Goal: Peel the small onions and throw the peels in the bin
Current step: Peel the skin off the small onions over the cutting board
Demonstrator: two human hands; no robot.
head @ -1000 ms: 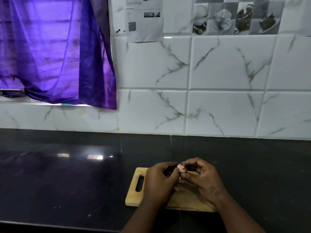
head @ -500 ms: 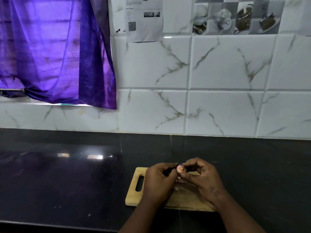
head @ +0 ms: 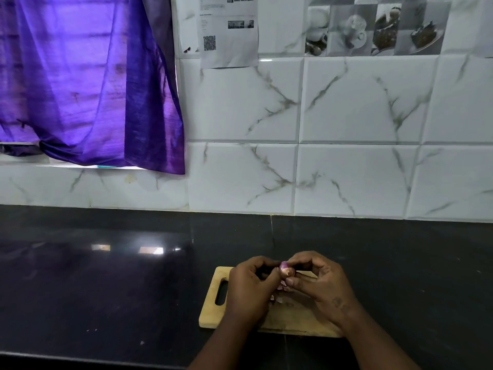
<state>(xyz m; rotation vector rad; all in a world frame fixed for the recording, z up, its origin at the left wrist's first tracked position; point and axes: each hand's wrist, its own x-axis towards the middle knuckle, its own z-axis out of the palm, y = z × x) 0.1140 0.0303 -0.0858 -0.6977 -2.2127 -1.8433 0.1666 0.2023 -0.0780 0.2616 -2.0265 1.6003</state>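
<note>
Both hands over the cutting board (head: 213, 313): left hand (head: 249, 288) and right hand (head: 321, 284) pinch one small onion (head: 286, 268) between their fingers (head: 292, 282), part skinned. Peel scraps (head: 280, 289) lie just below the fingers, not binned. No bin or other onions in view. Beyond: bare black worktop (head: 106, 276), tiled wall (head: 346, 116), nothing obstructing.

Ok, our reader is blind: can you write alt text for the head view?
Two hands, left hand and right hand, hold a small onion between their fingers above a wooden cutting board on a black counter; peels lie beneath.
</note>
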